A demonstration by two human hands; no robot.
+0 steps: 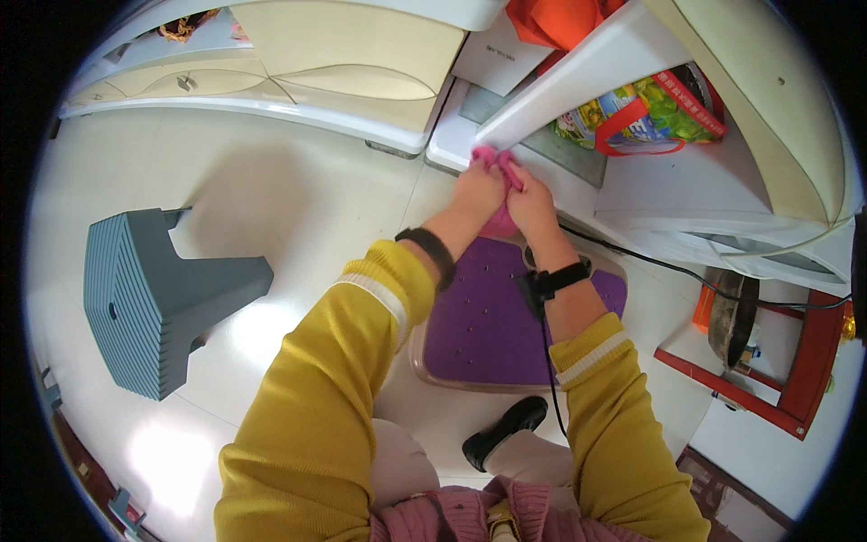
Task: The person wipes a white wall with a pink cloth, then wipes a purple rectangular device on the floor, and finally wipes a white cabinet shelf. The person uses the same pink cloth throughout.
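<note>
A pink cloth [500,222] is bunched between my two hands, its lower part hanging down. My left hand [478,191] grips it from the left, and my right hand [531,202] holds it from the right with the thumb on top. Both hands are close together beside the white base and upright panel [576,78] of an open cabinet. Just below them on the floor lies a purple-topped platform [474,325] with small studs, partly hidden by my right forearm. Black straps circle both wrists.
A grey-blue plastic stool [135,298] lies tipped over at the left. Cream drawers [359,61] line the back. A colourful bag [643,115] sits on the cabinet's shelf. At the right, a black cable [650,257] runs past a red frame [806,366] and a pan [731,318].
</note>
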